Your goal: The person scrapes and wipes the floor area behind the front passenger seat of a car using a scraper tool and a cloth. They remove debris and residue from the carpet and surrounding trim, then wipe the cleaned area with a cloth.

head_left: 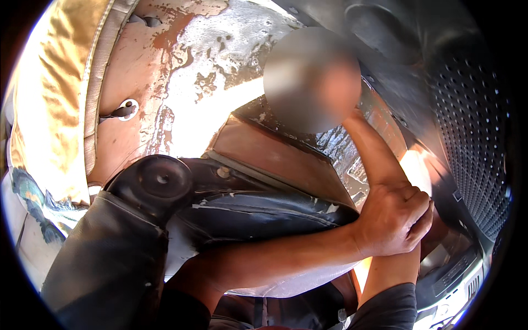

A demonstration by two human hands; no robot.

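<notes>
From the lower left my left forearm reaches across to the right, and my left hand [393,220] lies closed over my right forearm [377,148], its fingers curled round it. My right arm runs up from the lower right. A round blurred patch covers my right hand [338,91], so its fingers and anything in them are hidden. Close to that hand is a wet, scuffed metal floor [335,143] of a vehicle interior. A worn black leather-like seat part [264,214] with a round cap [160,179] sits below and left of my arms.
To the left stands a tan fabric panel [60,82] with a pale edge strip. A white ring [129,110] surrounds a hole in the brownish floor. The right side holds a dark wall panel with a perforated grille [476,126], and a vented panel [462,278] lies below it.
</notes>
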